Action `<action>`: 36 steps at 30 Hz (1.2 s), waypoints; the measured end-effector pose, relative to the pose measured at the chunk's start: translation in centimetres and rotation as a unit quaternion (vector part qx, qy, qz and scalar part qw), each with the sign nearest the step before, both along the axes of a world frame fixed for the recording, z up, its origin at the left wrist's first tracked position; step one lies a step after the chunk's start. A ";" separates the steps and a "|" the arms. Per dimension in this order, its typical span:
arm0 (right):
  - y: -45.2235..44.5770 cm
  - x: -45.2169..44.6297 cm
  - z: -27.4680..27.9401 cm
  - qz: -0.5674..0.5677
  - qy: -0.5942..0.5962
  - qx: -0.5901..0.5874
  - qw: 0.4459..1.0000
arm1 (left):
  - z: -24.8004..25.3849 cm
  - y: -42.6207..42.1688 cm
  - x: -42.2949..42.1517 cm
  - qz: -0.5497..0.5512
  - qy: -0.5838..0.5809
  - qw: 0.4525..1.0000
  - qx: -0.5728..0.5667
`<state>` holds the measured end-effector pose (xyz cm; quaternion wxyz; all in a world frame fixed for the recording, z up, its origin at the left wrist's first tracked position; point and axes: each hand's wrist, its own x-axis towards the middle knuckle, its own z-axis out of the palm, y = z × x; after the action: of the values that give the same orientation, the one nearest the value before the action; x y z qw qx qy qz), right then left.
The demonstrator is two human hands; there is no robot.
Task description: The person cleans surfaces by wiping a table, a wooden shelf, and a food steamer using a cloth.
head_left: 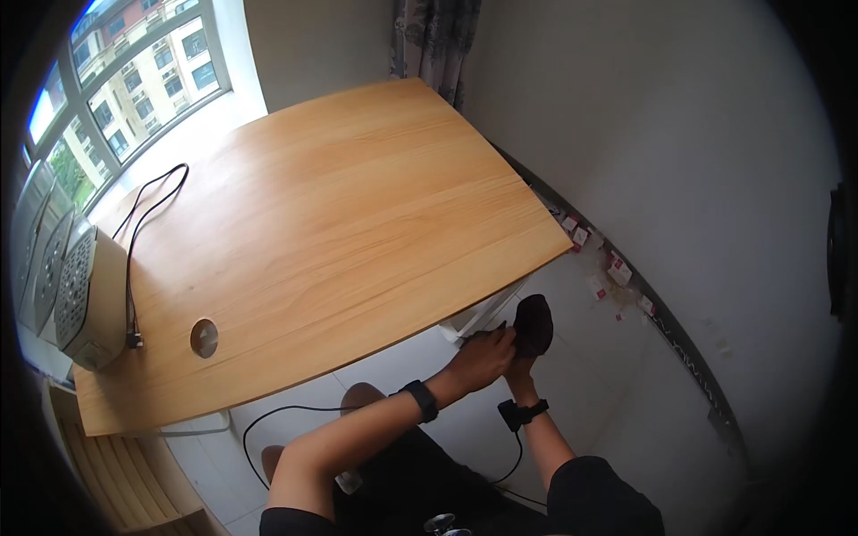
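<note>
I have a dark, rounded item (534, 326) up in front of me, just past the near edge of the wooden table (357, 214), with the floor (572, 393) below. My left hand (487, 359) comes in from the side, its fingers bent and drawn together against the item's left edge; I cannot tell whether they pinch it. My right hand (521, 368) is right under the item, touching its lower end, but its fingers are mostly hidden, so I cannot tell how far they close. A black band (420, 401) circles my left wrist, and another band (523, 413), with a thin cord (518, 457) hanging from it, circles my right. The tabletop spreads beyond and to the left of my hands. Far to their left on it are a looped black cable (130, 268) and a pale box-shaped device (94, 299). Beyond my hands to the right, white-and-red scraps (618, 271) lie along the foot of the wall (697, 205).
</note>
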<state>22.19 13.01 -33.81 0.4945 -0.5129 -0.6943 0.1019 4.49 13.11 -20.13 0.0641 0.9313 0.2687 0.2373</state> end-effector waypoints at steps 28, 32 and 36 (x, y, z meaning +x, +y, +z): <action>-0.4 -23.5 25.8 0.118 -0.417 -0.020 0.901 | 12.2 -8.8 -27.1 0.533 0.067 0.836 0.115; 0.2 -23.1 25.8 0.129 -0.417 -0.029 0.899 | 10.3 -8.5 -27.0 0.513 -0.057 0.850 0.109; 2.0 -23.3 26.1 0.146 -0.436 -0.078 0.885 | 10.4 -8.8 -27.2 0.490 -0.066 0.861 0.120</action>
<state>-1.14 15.02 -7.69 0.0797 -0.4351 -0.8968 -0.0070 -22.71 4.34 -9.73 -0.1557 0.6622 0.6549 0.3292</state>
